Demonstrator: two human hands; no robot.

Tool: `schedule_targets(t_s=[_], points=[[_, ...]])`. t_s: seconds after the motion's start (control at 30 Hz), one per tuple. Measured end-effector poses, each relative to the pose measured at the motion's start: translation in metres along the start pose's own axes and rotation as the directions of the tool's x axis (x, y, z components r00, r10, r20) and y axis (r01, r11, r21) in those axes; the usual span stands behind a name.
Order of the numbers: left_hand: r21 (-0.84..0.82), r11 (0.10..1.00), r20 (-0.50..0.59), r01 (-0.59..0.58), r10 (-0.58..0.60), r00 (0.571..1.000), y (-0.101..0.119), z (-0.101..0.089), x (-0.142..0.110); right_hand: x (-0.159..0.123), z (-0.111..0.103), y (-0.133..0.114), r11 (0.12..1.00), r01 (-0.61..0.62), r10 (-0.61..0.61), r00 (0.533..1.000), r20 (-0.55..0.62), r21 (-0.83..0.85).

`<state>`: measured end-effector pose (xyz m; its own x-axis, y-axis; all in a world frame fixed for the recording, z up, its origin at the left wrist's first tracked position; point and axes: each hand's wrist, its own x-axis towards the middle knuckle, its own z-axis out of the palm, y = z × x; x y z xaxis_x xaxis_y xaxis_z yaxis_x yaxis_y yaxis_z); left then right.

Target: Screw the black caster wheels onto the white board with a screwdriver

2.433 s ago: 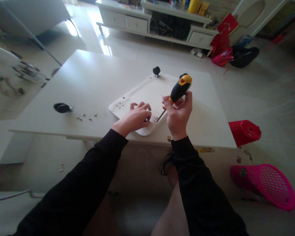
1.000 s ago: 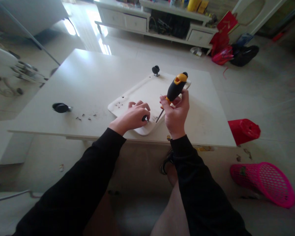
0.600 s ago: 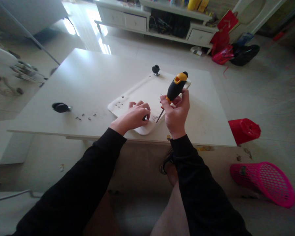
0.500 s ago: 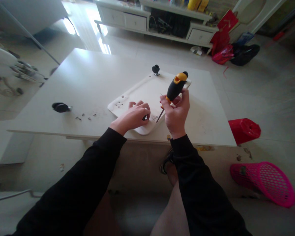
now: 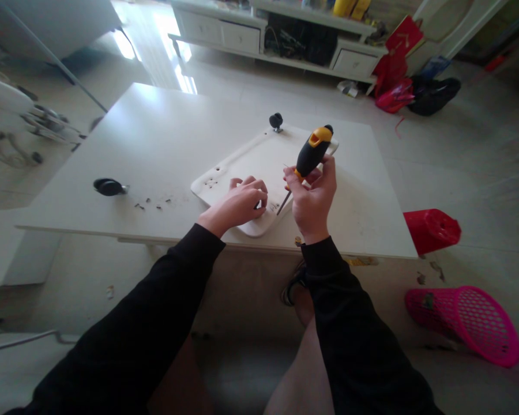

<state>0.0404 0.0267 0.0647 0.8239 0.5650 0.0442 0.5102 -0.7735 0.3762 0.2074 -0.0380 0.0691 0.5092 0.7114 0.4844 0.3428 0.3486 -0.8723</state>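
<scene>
A white board (image 5: 259, 161) lies on the white table (image 5: 164, 144). My right hand (image 5: 313, 199) is closed round a black and orange screwdriver (image 5: 310, 154), whose tip points down at the board's near corner. My left hand (image 5: 240, 202) rests curled on that corner, fingers pinched on a small dark caster that is mostly hidden. A black caster (image 5: 276, 121) stands at the board's far corner.
A loose black caster (image 5: 108, 187) and several small screws (image 5: 151, 204) lie on the table to the left. A red bag (image 5: 430, 229) and a pink mesh basket (image 5: 467, 323) are on the floor to the right. A white TV cabinet (image 5: 281, 34) stands behind.
Both hands stay at the board's near corner. The screwdriver handle has turned slightly in my right hand and the view has shifted a little.
</scene>
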Motion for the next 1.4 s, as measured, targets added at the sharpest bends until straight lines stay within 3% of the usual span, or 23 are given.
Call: schedule_targets(t_s=[0.23, 0.3, 0.4, 0.5, 0.57, 0.67, 0.8, 0.9, 1.07, 1.23, 1.33, 1.4], points=[[-0.073, 0.997, -0.020, 0.021, -0.022, 1.000, 0.003, -0.001, 0.002, 0.001, -0.001, 0.000, 1.000, -0.006, 0.006, 1.000, 0.008, 0.005], [-0.127, 0.992, -0.083, 0.015, -0.025, 0.996, -0.002, -0.003, 0.002, 0.000, -0.001, 0.001, 1.000, 0.008, -0.008, 1.000, 0.005, 0.003], [-0.275, 0.961, -0.265, -0.042, -0.034, 0.964, -0.015, -0.011, -0.002, 0.000, -0.002, 0.000, 1.000, 0.012, -0.012, 1.000, -0.021, 0.009], [-0.387, 0.920, -0.437, -0.070, -0.116, 0.892, -0.038, -0.023, -0.017, 0.000, -0.006, -0.002, 1.000, -0.022, 0.022, 0.999, -0.035, 0.007], [-0.416, 0.909, -0.477, 0.005, -0.223, 0.850, -0.058, -0.032, -0.032, 0.000, -0.008, -0.003, 0.999, -0.040, 0.040, 0.998, -0.048, 0.004], [-0.456, 0.858, -0.436, 0.234, -0.446, 0.782, -0.094, -0.040, -0.060, 0.000, -0.009, -0.005, 0.999, -0.043, 0.043, 0.996, -0.075, -0.005], [-0.478, 0.683, -0.364, 0.552, -0.726, 0.583, -0.142, -0.038, -0.098, 0.000, -0.005, -0.007, 0.999, -0.050, 0.048, 0.994, -0.101, -0.016], [-0.432, 0.571, -0.289, 0.699, -0.821, 0.492, -0.167, -0.033, -0.122, 0.000, -0.001, -0.006, 0.997, -0.072, 0.071, 0.993, -0.091, -0.009], [-0.283, 0.485, -0.165, 0.827, -0.874, 0.457, -0.184, -0.026, -0.143, 0.001, 0.003, -0.005, 0.996, -0.092, 0.092, 0.993, -0.080, 0.009], [-0.251, 0.454, -0.087, 0.855, -0.890, 0.448, -0.187, -0.022, -0.142, 0.003, 0.006, -0.004, 0.995, -0.101, 0.103, 0.993, -0.066, 0.021], [-0.244, 0.469, -0.129, 0.849, -0.883, 0.451, -0.179, -0.027, -0.132, 0.004, 0.006, -0.004, 0.996, -0.094, 0.094, 0.992, -0.082, 0.001], [-0.279, 0.512, -0.171, 0.812, -0.859, 0.483, -0.165, -0.030, -0.121, 0.005, 0.006, -0.004, 0.997, -0.083, 0.082, 0.991, -0.103, -0.008]])
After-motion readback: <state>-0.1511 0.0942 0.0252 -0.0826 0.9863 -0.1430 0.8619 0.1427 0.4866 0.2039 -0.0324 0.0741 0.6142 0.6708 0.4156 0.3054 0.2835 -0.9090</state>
